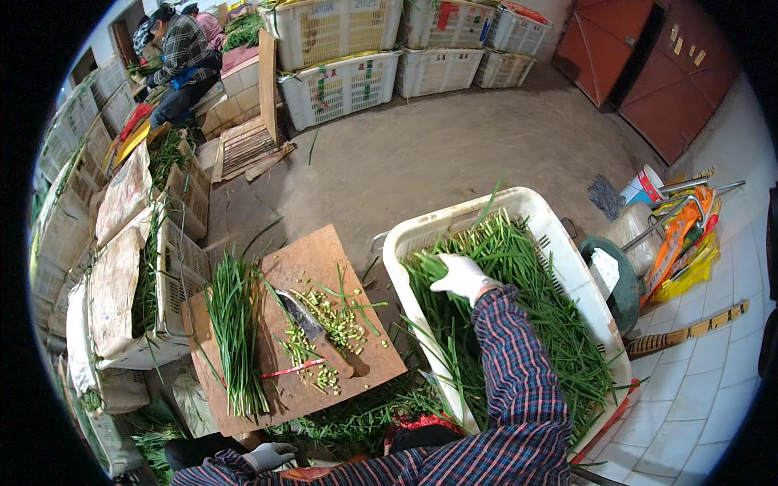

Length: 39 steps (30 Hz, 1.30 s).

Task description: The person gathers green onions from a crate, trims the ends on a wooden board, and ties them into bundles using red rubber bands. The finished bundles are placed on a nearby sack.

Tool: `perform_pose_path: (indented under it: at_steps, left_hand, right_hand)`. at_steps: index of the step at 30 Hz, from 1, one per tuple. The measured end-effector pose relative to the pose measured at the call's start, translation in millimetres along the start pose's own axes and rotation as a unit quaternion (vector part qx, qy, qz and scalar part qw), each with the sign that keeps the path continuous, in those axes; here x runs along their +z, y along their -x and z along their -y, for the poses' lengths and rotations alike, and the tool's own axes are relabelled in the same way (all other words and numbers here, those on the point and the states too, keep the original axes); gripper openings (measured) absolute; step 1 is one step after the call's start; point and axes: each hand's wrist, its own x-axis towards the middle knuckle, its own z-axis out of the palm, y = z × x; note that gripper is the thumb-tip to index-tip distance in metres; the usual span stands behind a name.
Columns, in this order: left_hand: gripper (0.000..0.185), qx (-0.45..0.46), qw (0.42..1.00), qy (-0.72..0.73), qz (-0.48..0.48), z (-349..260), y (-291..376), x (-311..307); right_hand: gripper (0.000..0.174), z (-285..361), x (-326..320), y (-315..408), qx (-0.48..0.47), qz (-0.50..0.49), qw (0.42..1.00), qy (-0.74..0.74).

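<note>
My right hand (459, 278), in a white glove, has its fingers around green leafy stalks (428, 264) at the left side of a large white plastic crate (556, 225) full of them. Low at the picture's bottom, my gloved left hand (270, 455) lies near my lap, below the board's edge, with nothing seen in it. A bundle of long green stalks (234, 334) rests on the left of a wooden board (322, 249). To its right lie a cleaver (310, 328) with a wooden handle, many cut stalk ends (343, 322) and a red strip (295, 369).
Stacked white crates (340, 85) stand at the back, and sack-covered crates (118, 291) line the left. A co-worker (185, 54) sits at the upper left. A green round container (608, 285), plastic bags (684, 255) and a bucket (644, 185) are on the right.
</note>
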Motion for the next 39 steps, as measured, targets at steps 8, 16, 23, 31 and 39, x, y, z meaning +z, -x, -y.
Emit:
perform_pose_path:
  at_steps: [8, 16, 23, 31, 39]
  left_hand:
    - [0.048, -0.053, 0.998, 0.010, 0.016, 47.4, -6.8, 5.6]
    - [0.051, -0.053, 0.998, -0.014, -0.012, 67.0, -21.0, 13.9]
    - [0.045, -0.034, 0.999, 0.027, -0.002, 61.3, -6.0, 9.7]
    - [0.042, -0.016, 0.999, 0.029, 0.030, 68.7, -18.8, 16.6]
    - [0.040, 0.063, 0.996, 0.051, 0.026, -28.1, 12.8, -10.0]
  right_hand:
    - [0.055, -75.5, -90.9, 15.5, 0.128, -0.076, 0.961, -0.231]
    - [0.080, -5.3, -52.9, -5.4, 0.124, 0.056, 0.984, 0.113]
    - [0.079, 32.2, -19.0, -9.2, 0.151, -0.036, 0.905, 0.397]
    - [0.041, 2.3, 35.2, -36.2, 0.108, -0.153, 0.943, 0.275]
    - [0.061, -57.6, -56.8, 39.7, 0.036, -0.156, 0.939, -0.303]
